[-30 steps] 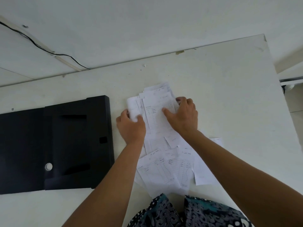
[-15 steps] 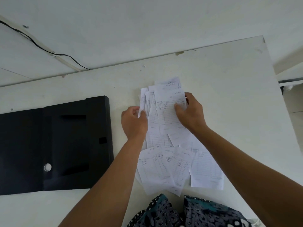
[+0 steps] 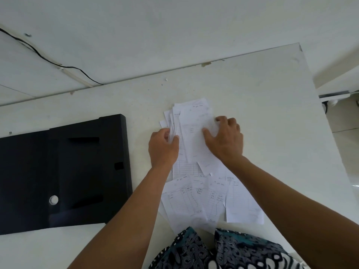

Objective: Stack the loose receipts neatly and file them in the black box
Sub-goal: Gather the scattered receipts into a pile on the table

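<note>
- Gathered receipts (image 3: pixel 194 133): uneven sheaf on the white worktop (image 3: pixel 262 113), long axis pointing away from the person, edges fanned at the far left.
- Left hand (image 3: pixel 163 146): fingers curled round the sheaf's left edge, pinching it.
- Right hand (image 3: pixel 225 140): thumb on top of the sheaf, fingers wrapped over its right edge.
- Loose receipts (image 3: pixel 209 199): overlapping spread nearer the person, between the forearms, not yet collected.
- Black box (image 3: pixel 77 171): lying open, flat, well to the left of the sheaf; the left hand is nearer to it.
</note>
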`<state>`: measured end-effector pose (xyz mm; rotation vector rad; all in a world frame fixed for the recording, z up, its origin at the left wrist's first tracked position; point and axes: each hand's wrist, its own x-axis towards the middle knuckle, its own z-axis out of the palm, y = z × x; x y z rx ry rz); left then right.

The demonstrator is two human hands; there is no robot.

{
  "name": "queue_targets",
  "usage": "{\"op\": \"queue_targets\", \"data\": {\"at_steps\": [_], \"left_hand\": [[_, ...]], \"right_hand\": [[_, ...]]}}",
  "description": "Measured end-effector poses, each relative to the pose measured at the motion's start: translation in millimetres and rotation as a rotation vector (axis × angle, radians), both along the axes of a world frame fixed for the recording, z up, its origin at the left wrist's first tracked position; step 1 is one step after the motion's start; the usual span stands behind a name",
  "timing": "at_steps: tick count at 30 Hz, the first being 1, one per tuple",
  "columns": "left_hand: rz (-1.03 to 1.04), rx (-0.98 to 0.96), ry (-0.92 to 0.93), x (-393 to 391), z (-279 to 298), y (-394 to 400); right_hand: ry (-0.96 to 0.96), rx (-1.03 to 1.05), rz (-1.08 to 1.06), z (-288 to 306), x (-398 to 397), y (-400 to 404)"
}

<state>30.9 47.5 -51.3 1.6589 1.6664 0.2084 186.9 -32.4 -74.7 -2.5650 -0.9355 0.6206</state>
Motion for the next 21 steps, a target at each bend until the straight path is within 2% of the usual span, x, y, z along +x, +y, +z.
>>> {"op": "queue_targets", "data": {"at_steps": [2,4,7,10,15,17,21], "left_hand": [[-0.023,-0.032,-0.098,3.9,4.9,-2.6],[-0.009,-0.016,-0.12,-0.9,11.3,-9.7],[-0.015,0.08,0.052,-31.4,17.8,-34.6],[-0.042,0.143,0.242,-67.9,16.7,-68.0],[-0.014,-0.002,0.348,-97.8,5.3,-108.2],[-0.024,0.011,0.274,-95.5,1.0,-115.8],[-0.03,0.066,-0.029,-83.0,3.0,-130.0]], "right_hand": [[0.039,0.046,0.141,1.1,-4.6,-4.5],[0.044,0.083,0.149,6.4,-2.0,-11.2],[-0.027,0.094,-0.017,14.8,5.9,-43.1],[-0.11,0.012,-0.124,15.9,3.5,-98.4],[-0.115,-0.159,-0.188,6.6,-29.9,-167.7],[-0.065,-0.106,-0.162,4.5,-44.2,-172.2],[0.046,0.088,0.017,9.3,-67.7,-166.6]]}}
